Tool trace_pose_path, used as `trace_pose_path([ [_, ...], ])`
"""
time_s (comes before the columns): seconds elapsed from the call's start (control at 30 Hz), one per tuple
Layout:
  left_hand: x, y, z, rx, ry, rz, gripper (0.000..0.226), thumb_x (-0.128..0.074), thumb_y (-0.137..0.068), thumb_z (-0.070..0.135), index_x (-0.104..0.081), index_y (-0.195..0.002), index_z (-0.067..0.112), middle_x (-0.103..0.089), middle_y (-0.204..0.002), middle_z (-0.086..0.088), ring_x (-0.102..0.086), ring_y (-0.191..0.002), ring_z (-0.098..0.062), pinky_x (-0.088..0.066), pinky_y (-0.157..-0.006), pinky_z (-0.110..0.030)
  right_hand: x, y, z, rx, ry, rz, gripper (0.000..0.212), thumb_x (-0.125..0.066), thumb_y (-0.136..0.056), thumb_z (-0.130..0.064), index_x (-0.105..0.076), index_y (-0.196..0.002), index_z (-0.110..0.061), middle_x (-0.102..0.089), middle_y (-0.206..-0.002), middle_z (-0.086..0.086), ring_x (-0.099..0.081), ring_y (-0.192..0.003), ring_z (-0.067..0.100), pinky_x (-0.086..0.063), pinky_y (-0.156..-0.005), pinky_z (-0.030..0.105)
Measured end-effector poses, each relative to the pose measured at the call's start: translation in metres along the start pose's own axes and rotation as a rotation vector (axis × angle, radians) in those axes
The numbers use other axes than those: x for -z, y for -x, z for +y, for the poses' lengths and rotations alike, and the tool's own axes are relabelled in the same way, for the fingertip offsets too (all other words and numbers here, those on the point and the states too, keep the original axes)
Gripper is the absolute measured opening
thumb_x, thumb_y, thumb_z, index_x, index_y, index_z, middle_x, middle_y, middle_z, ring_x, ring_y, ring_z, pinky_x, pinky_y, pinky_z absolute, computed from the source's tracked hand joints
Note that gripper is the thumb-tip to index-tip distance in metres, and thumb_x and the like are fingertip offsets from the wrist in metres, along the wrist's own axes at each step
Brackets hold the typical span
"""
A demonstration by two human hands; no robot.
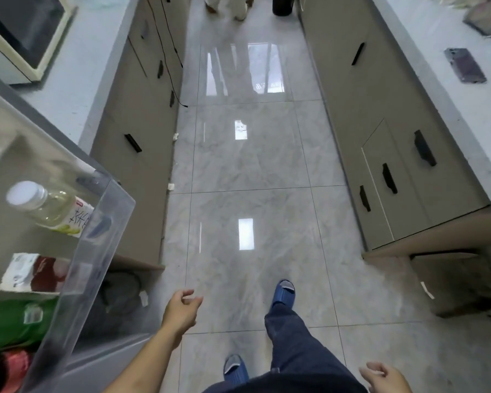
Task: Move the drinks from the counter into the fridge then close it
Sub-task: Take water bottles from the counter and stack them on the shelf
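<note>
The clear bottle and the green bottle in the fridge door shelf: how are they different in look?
The clear bottle holds pale yellowish liquid; the green bottle has a solid green body. The clear bottle shows a white cap and a white label with dark characters; the green bottle's cap is out of sight and its label is small and pale. The clear bottle stands farther along the shelf, the green bottle nearer the camera. Both sit behind the transparent door shelf.

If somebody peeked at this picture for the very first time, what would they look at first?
Probably the shiny grey floor down the middle, with bright lights mirrored in it. Next, at the left edge, the open fridge door shelf holding drinks: a clear bottle with a white cap, a carton and a green bottle. At the bottom, the left hand and right hand hang empty above blue slippers.
</note>
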State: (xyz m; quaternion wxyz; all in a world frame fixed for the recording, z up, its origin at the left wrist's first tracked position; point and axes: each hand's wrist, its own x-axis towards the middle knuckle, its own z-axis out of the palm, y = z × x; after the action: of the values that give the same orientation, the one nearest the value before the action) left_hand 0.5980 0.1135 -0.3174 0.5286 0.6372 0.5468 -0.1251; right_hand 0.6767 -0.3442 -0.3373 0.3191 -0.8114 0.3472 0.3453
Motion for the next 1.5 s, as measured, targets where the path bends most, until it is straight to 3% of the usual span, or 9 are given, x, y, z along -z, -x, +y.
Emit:
trace_pose_path([
  [0.17,-0.009,-0.002,0.016,0.137,-0.042,0.109,0.026,-0.067,-0.091,0.019,-0.057,-0.114,0.013,-0.061,-0.092,-0.012,-0.058,-0.072,-0.026,-0.049,-0.062,-0.031,0.019,-0.045,-0.092,0.047,0.01,-0.075,0.031,-0.077,-0.079,-0.013,-0.064,-0.105,-0.004,-0.067,-0.106,0.015,-0.065,-0.098,0.034,-0.052,-0.094,0.046],
  [0.3,-0.016,0.0,0.034,0.199,-0.027,0.183,0.023,-0.071,-0.088,0.016,-0.062,-0.108,0.01,-0.065,-0.093,-0.014,-0.062,-0.07,-0.029,-0.05,-0.059,-0.03,0.035,-0.079,-0.195,0.169,0.059,-0.122,0.029,-0.073,-0.084,-0.017,-0.064,-0.11,-0.009,-0.069,-0.09,0.011,-0.066,-0.079,0.028,-0.052,-0.061,0.029],
  [0.47,-0.025,0.004,0.061,0.265,0.024,0.234,0.025,-0.077,-0.084,0.022,-0.065,-0.1,0.008,-0.066,-0.092,-0.014,-0.064,-0.077,-0.031,-0.052,-0.06,-0.032,0.039,-0.108,-0.314,0.295,0.083,-0.155,0.027,-0.07,-0.086,-0.021,-0.063,-0.111,-0.011,-0.067,-0.093,0.009,-0.063,-0.076,0.026,-0.051,-0.063,0.032],
  [0.57,-0.031,-0.007,0.076,0.323,0.086,0.25,0.026,-0.076,-0.084,0.017,-0.063,-0.101,0.003,-0.065,-0.096,-0.019,-0.063,-0.084,-0.031,-0.053,-0.074,-0.037,0.028,-0.117,-0.373,0.379,0.13,-0.208,0.027,-0.069,-0.088,-0.025,-0.062,-0.111,-0.015,-0.067,-0.099,0.008,-0.064,-0.084,0.024,-0.053,-0.069,0.034],
  [0.73,-0.043,-0.038,0.102,0.384,0.147,0.301,0.023,-0.075,-0.084,0.01,-0.064,-0.101,0.0,-0.065,-0.098,-0.021,-0.063,-0.091,-0.032,-0.05,-0.085,-0.036,0.005,-0.128,-0.46,0.443,0.219,-0.259,0.025,-0.07,-0.089,-0.023,-0.062,-0.11,-0.011,-0.063,-0.092,0.007,-0.059,-0.074,0.021,-0.049,-0.066,0.033],
  [0.83,-0.044,-0.07,0.12,0.424,0.218,0.297,0.025,-0.075,-0.081,0.002,-0.067,-0.101,-0.012,-0.069,-0.09,-0.028,-0.066,-0.089,-0.038,-0.053,-0.078,-0.031,-0.009,-0.136,-0.508,0.47,0.272,-0.271,0.024,-0.069,-0.09,-0.022,-0.062,-0.11,-0.009,-0.062,-0.091,0.008,-0.057,-0.074,0.022,-0.048,-0.07,0.035],
  [0.97,-0.034,-0.111,0.162,0.492,0.303,0.302,0.021,-0.071,-0.087,0.014,-0.066,-0.103,0.003,-0.067,-0.097,-0.019,-0.064,-0.091,-0.036,-0.054,-0.08,-0.04,-0.021,-0.135,-0.567,0.451,0.362,-0.249,0.023,-0.069,-0.09,-0.023,-0.062,-0.108,-0.01,-0.061,-0.088,0.009,-0.055,-0.071,0.024,-0.048,-0.066,0.033],
  [1.23,0.009,-0.183,0.26,0.371,0.466,0.317,0.007,-0.061,-0.093,0.023,-0.062,-0.1,0.022,-0.065,-0.104,-0.001,-0.062,-0.09,-0.019,-0.051,-0.065,-0.027,-0.062,-0.134,-0.673,0.525,0.58,-0.252,0.016,-0.073,-0.086,-0.013,-0.063,-0.095,-0.004,-0.06,-0.068,0.01,-0.05,-0.056,0.024,-0.041,-0.051,0.028],
  [1.5,0.036,-0.204,0.297,0.393,0.648,0.443,0.019,-0.062,-0.091,0.026,-0.062,-0.108,0.018,-0.066,-0.105,-0.004,-0.063,-0.092,-0.02,-0.055,-0.079,-0.034,-0.123,-0.141,-0.771,0.637,0.831,-0.305,0.02,-0.08,-0.076,-0.013,-0.064,-0.079,-0.002,-0.059,-0.051,0.004,-0.052,-0.047,0.021,-0.047,-0.054,0.03],
])
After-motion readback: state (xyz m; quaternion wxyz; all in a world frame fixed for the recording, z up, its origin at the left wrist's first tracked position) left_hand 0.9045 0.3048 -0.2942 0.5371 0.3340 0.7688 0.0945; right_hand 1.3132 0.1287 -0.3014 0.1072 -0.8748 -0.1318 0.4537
